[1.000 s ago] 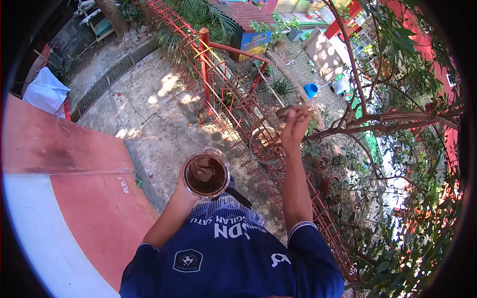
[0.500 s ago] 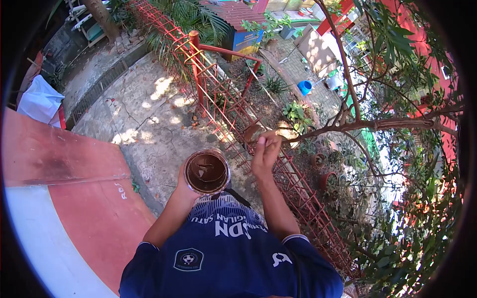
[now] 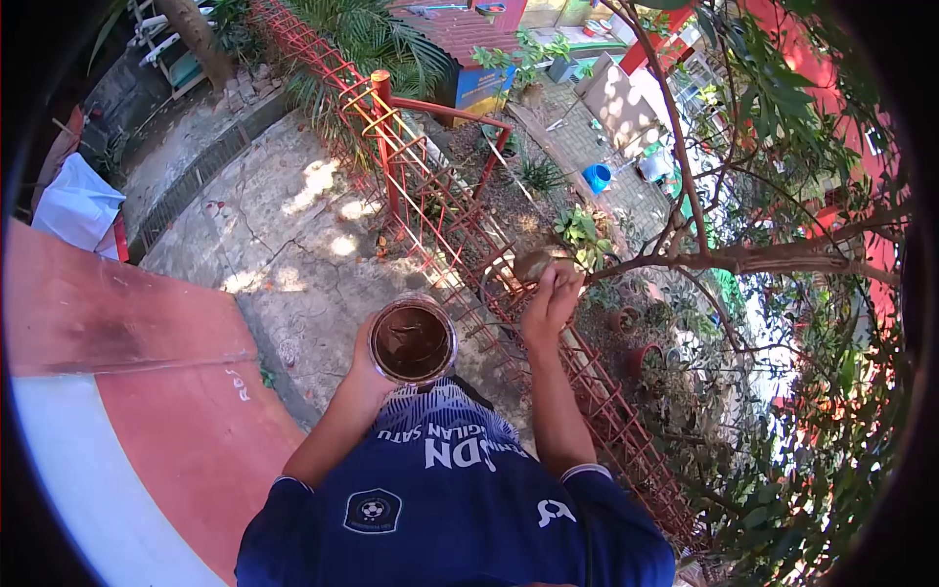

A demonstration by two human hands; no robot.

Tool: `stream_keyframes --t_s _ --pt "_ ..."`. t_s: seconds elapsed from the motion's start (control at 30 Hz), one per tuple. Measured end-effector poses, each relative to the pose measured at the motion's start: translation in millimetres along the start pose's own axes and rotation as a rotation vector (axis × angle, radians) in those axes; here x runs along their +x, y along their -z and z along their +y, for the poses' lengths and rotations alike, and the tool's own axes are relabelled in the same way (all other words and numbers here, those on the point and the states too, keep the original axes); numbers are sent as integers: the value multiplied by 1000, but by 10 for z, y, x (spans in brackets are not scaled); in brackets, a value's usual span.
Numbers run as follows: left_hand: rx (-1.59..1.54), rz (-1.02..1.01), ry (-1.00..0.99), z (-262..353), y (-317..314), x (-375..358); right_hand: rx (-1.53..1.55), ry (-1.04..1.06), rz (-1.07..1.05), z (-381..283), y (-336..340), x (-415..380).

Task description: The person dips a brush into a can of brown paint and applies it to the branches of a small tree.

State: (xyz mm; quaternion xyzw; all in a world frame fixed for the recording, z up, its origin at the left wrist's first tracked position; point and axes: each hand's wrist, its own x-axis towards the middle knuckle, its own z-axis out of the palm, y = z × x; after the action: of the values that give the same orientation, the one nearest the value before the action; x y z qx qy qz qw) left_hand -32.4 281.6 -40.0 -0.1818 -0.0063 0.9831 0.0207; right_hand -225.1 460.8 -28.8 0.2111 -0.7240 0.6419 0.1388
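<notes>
My left hand [image 3: 366,366] is wrapped round the side of a clear, wide-mouthed jar [image 3: 452,338], its open top facing up at me in front of my chest. Dark brown content [image 3: 406,364] shows inside, with a glossy patch on it. To the right, my right hand [image 3: 551,308] is raised, fingers pinched on the edge of a round brownish disc like a jar lid [image 3: 531,265]. The disc is partly hidden by the fingers and overlaps the red metal lattice in this view.
A red lattice of metal bars [image 3: 430,196] runs diagonally past my right hand, with a red post [image 3: 382,108]. A tree branch [image 3: 773,256] reaches in from the right. Cracked concrete [image 3: 284,215] lies below, a red and white wall [image 3: 176,313] to the left. A blue bucket [image 3: 597,177] stands farther off.
My right hand has moved right and slightly up, away from the jar, with the disc in it. The jar in my left hand has barely shifted.
</notes>
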Motion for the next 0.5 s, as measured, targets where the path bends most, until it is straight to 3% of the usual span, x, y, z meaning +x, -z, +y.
stream_keyframes --t_s 0.27,0.5 --pt "26 -34 -28 28 3 98 411 -102 20 -120 51 -337" --pt "41 -22 6 24 104 132 352 -154 74 218 202 236"
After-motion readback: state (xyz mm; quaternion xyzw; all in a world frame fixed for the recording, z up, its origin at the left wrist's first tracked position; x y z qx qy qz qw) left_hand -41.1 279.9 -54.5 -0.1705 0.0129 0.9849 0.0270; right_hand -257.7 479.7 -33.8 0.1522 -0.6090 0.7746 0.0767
